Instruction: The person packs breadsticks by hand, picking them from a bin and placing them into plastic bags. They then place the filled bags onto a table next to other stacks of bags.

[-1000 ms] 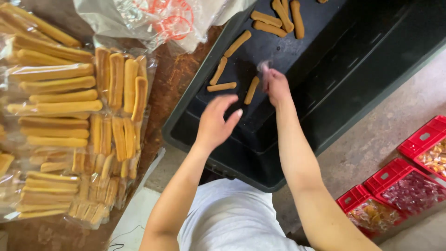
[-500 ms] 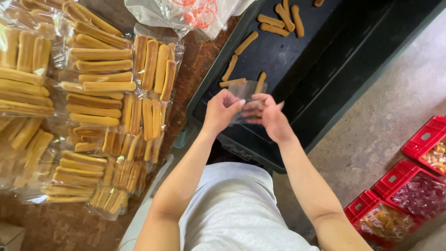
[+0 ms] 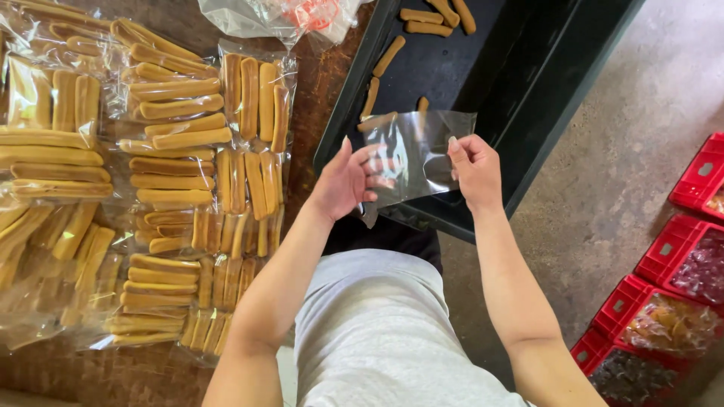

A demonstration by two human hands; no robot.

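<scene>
- Currently bag-opening step: both hands hold one clear plastic bag [image 3: 418, 154] above the black tray [image 3: 483, 68].
- Left hand [image 3: 348, 181] pinches its left side, right hand [image 3: 475, 167] its right edge.
- Loose tan sticks [image 3: 388, 55] lie in the tray behind the bag; filled packs [image 3: 181, 173] left of the tray on the counter [image 3: 317, 83].
- Next move likely needs the bag mouth spread.

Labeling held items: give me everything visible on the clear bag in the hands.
The clear bag is a small, thin pouch of transparent glossy film, empty as far as shows, with pale glare across it. It is held up flat and roughly upright over the near edge of the black tray. The left hand grips its left side, fingers partly behind the film; the right hand pinches its right edge. Its lower left corner hangs crumpled. Loose tan sticks show through and beyond it.
</scene>
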